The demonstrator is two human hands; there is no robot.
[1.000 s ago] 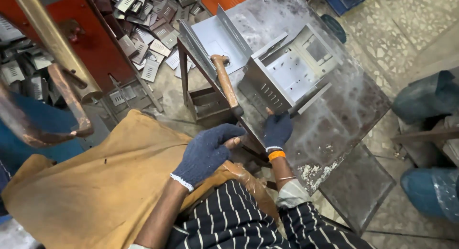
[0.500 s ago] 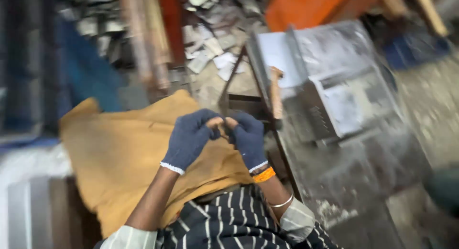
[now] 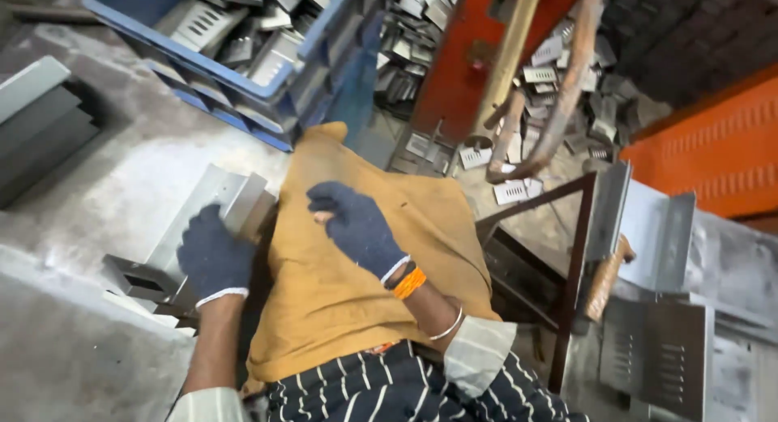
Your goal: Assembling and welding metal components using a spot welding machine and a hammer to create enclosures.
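Status: pick-up in progress. One bent sheet-metal part is in hand; it is not yet lifted clear of the parts below it. Judged from the layout, carrying it to the stand remains to be done.

1. Nearest the person: a striped garment [image 3: 381, 390] and an ochre cloth [image 3: 356, 284] over the lap.

2. Left hand [image 3: 212, 256], in a dark blue knit glove, at 9 o'clock of the cloth. It is closed over the lower edge of the metal part [image 3: 212, 202]; fingers wrap the edge, so the grip reads as clamped.

3. Right hand [image 3: 355, 225], same glove, with an orange band [image 3: 410, 283] and a thin bangle [image 3: 447, 325] at the wrist. It hovers over the cloth, fingers loosely curled, holding nothing. The hands are apart.

4. The part: pale grey, galvanised-looking, folded into a channel with raised side flanges. Surface dull, no slots visible on the exposed face. It lies tilted on similar dark parts [image 3: 134, 280] on the concrete floor [image 3: 121, 171].

5. At 3 o'clock: a dark steel stand [image 3: 579, 252] with slotted sheet panels [image 3: 660, 353] and a wooden handle [image 3: 606, 278] leaning against it.

6. At 11 o'clock, farther off: a blue crate [image 3: 243, 82] filled with slotted metal pieces.

7. At 1 o'clock, farthest: loose small stampings [image 3: 559, 74] scattered beside orange machinery [image 3: 705, 155].
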